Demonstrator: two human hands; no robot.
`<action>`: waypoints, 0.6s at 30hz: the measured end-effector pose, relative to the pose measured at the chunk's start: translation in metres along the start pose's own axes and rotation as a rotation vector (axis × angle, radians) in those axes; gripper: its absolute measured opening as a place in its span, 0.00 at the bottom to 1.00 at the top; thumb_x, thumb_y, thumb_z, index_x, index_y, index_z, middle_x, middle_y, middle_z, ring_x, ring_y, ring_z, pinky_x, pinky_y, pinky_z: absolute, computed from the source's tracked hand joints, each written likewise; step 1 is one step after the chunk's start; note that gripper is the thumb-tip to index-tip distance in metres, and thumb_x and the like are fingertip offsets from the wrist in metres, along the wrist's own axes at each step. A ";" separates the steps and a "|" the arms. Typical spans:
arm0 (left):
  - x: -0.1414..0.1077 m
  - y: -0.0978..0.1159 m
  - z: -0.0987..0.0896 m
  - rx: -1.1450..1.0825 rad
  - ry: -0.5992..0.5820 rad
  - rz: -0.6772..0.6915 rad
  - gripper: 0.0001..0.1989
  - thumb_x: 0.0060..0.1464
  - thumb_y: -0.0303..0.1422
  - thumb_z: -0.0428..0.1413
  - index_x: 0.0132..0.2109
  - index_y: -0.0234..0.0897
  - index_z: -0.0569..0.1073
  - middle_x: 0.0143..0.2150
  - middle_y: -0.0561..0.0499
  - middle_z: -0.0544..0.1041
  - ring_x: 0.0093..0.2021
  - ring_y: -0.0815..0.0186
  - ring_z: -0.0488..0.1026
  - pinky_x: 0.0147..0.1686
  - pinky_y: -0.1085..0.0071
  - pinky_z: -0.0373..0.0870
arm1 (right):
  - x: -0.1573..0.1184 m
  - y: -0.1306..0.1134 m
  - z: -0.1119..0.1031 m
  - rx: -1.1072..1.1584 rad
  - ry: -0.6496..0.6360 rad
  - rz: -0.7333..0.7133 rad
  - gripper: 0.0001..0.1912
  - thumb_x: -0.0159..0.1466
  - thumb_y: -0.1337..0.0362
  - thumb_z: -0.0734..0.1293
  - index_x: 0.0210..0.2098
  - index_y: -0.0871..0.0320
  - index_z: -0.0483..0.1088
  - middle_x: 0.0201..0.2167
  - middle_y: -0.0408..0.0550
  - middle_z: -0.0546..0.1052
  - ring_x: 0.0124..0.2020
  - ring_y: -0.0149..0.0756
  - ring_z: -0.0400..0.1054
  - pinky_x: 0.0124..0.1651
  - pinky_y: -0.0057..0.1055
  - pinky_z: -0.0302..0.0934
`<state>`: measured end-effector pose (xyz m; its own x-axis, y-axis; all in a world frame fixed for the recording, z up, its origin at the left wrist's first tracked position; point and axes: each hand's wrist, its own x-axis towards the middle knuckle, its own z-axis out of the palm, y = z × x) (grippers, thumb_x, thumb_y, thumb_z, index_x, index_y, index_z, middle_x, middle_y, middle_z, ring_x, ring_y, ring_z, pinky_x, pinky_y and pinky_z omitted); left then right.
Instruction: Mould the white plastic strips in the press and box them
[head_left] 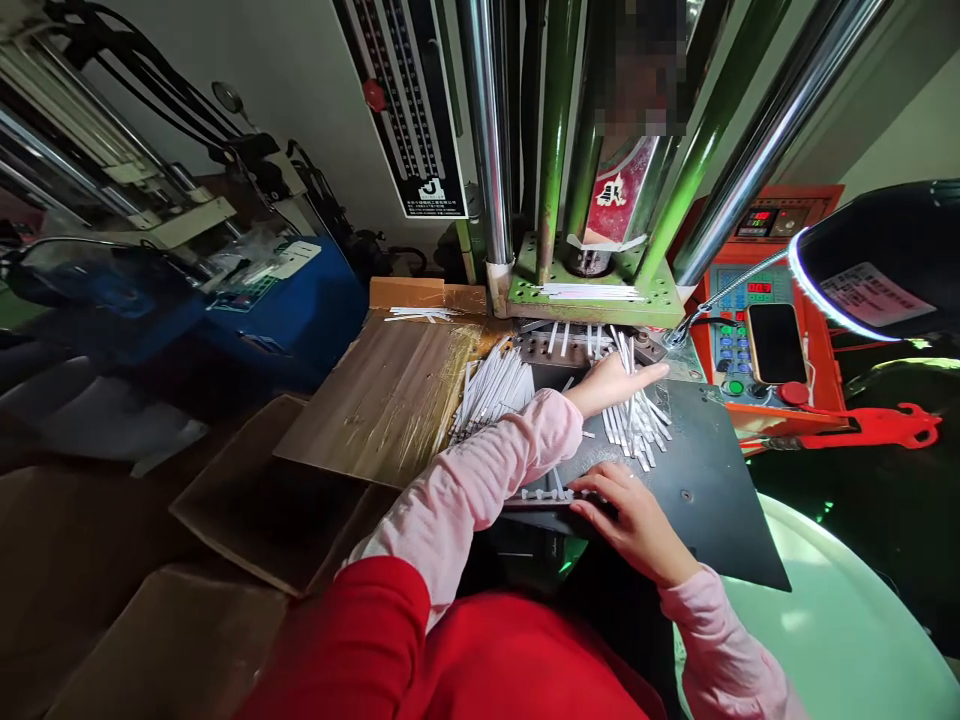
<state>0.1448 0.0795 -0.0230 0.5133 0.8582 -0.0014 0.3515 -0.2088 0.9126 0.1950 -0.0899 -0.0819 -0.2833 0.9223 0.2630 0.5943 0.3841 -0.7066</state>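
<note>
- While seated at the press (559, 130), the person keeps the hands apart, one reaching forward and one held low; neither is seen clamped on anything.
- Left hand (611, 386): nearer the loose strips. It lies palm down with fingers extended to the right, the fingertips across or just beside the white strips (636, 410). No grip shows.
- Right hand (631, 520): closer to the person, fingers curled over the back of a toothed bar (547, 494). Whether it grips the bar cannot be told.
- White strips: thin, straight and flat-looking, fanned in a loose heap on the black plate (697, 480). Their long axes run mostly forward, toward the press, and some lean across one another.
- Second heap: more strips (491, 392) lie at an angle on the cardboard sheet (382, 395), left of the left forearm.
- Other strips: a few stand upright in the holes of the steel mold plate (559, 347), beyond the left hand; a flat bundle (592, 292) lies on the green press base (592, 310).
- Surroundings: an orange control panel (750, 340) holding a phone (776, 342) stands to the right. Cardboard boxes (262, 495) lie to the left.
</note>
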 end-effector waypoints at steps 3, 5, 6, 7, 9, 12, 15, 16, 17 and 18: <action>-0.030 0.005 -0.036 0.179 -0.091 0.031 0.30 0.56 0.47 0.62 0.56 0.28 0.69 0.53 0.34 0.74 0.51 0.52 0.72 0.52 0.59 0.68 | -0.001 0.000 -0.002 0.021 0.002 0.005 0.10 0.71 0.59 0.63 0.48 0.53 0.73 0.40 0.50 0.74 0.42 0.39 0.67 0.46 0.39 0.64; -0.065 0.003 -0.064 0.225 -0.141 0.048 0.32 0.54 0.48 0.63 0.58 0.31 0.69 0.54 0.38 0.73 0.51 0.54 0.72 0.51 0.61 0.68 | -0.003 0.000 -0.003 0.027 0.014 -0.001 0.10 0.71 0.60 0.62 0.49 0.52 0.73 0.41 0.50 0.75 0.43 0.39 0.68 0.46 0.38 0.64; -0.086 -0.001 -0.077 0.258 -0.188 0.053 0.31 0.52 0.47 0.64 0.56 0.33 0.69 0.52 0.40 0.74 0.50 0.55 0.73 0.50 0.62 0.69 | -0.003 0.000 -0.002 0.028 0.020 -0.008 0.11 0.71 0.60 0.62 0.49 0.52 0.73 0.41 0.49 0.75 0.43 0.39 0.68 0.46 0.38 0.64; -0.108 -0.005 -0.088 0.304 -0.239 0.050 0.29 0.51 0.46 0.66 0.54 0.35 0.70 0.51 0.43 0.75 0.50 0.56 0.73 0.50 0.63 0.68 | -0.004 0.001 -0.002 0.027 0.024 -0.018 0.11 0.71 0.60 0.62 0.49 0.51 0.74 0.41 0.49 0.76 0.42 0.38 0.68 0.46 0.37 0.64; -0.150 -0.019 -0.103 0.441 -0.295 0.012 0.27 0.46 0.45 0.70 0.48 0.36 0.72 0.48 0.46 0.76 0.48 0.56 0.72 0.49 0.63 0.68 | -0.003 0.002 0.002 0.007 0.033 -0.037 0.10 0.71 0.60 0.62 0.47 0.51 0.75 0.39 0.48 0.77 0.40 0.38 0.69 0.43 0.37 0.64; -0.197 -0.039 -0.108 0.576 -0.252 -0.057 0.13 0.53 0.38 0.67 0.40 0.37 0.73 0.42 0.50 0.76 0.46 0.59 0.72 0.47 0.65 0.67 | 0.003 -0.001 0.010 -0.044 0.103 -0.041 0.10 0.71 0.60 0.63 0.42 0.52 0.76 0.36 0.47 0.79 0.37 0.39 0.71 0.41 0.38 0.62; -0.216 -0.050 -0.101 0.624 -0.153 -0.059 0.07 0.58 0.33 0.63 0.39 0.36 0.74 0.42 0.50 0.77 0.45 0.61 0.72 0.46 0.66 0.67 | 0.009 -0.009 0.010 0.018 0.263 0.014 0.09 0.70 0.59 0.64 0.40 0.52 0.76 0.35 0.48 0.80 0.38 0.40 0.72 0.42 0.39 0.65; -0.218 -0.051 -0.099 0.637 -0.135 -0.043 0.06 0.59 0.33 0.62 0.40 0.35 0.74 0.42 0.49 0.77 0.45 0.61 0.72 0.46 0.66 0.67 | 0.008 -0.012 0.005 0.061 0.315 0.047 0.10 0.69 0.59 0.64 0.39 0.52 0.76 0.36 0.48 0.80 0.38 0.41 0.73 0.43 0.38 0.66; -0.219 -0.052 -0.097 0.651 -0.127 -0.025 0.06 0.59 0.33 0.62 0.40 0.35 0.74 0.42 0.49 0.77 0.45 0.61 0.72 0.46 0.66 0.67 | 0.004 -0.014 -0.002 0.101 0.351 0.086 0.10 0.69 0.57 0.64 0.38 0.52 0.76 0.36 0.49 0.80 0.39 0.41 0.73 0.44 0.38 0.67; -0.219 -0.052 -0.097 0.661 -0.121 -0.007 0.06 0.60 0.33 0.62 0.40 0.35 0.74 0.42 0.49 0.77 0.45 0.61 0.72 0.46 0.66 0.67 | -0.004 -0.016 -0.013 0.125 0.366 0.130 0.10 0.68 0.56 0.64 0.37 0.52 0.76 0.37 0.50 0.80 0.39 0.41 0.74 0.44 0.38 0.68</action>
<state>-0.0612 -0.0520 -0.0303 0.5800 0.8099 -0.0873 0.7409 -0.4799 0.4699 0.1963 -0.0989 -0.0637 0.0882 0.9261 0.3669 0.5053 0.2758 -0.8177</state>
